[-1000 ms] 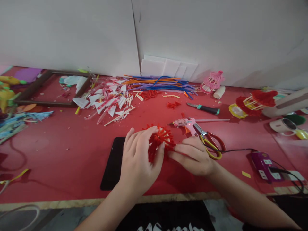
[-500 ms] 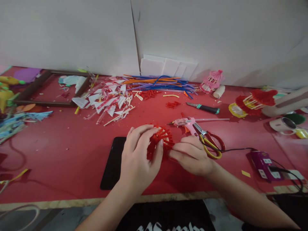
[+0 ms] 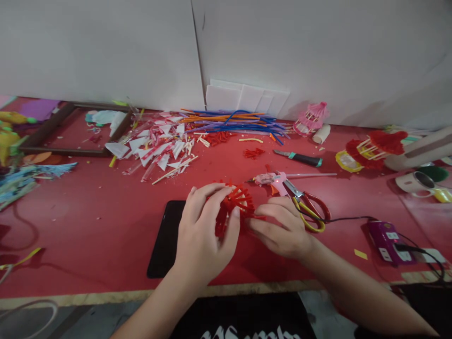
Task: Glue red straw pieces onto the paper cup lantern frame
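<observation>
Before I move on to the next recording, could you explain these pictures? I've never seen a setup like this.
There is no machine here: these are a person's own bare hands, seen from a camera worn on the head, looking forward and down.

The left hand holds a red fringed piece. The right hand has its fingertips by that piece's edge; exactly what they pinch is hidden.

On the red table, a black phone-like slab lies beside the left hand. Near the right are a pink glue gun and scissors. Farther back lie a cutter knife and colored stems.
</observation>
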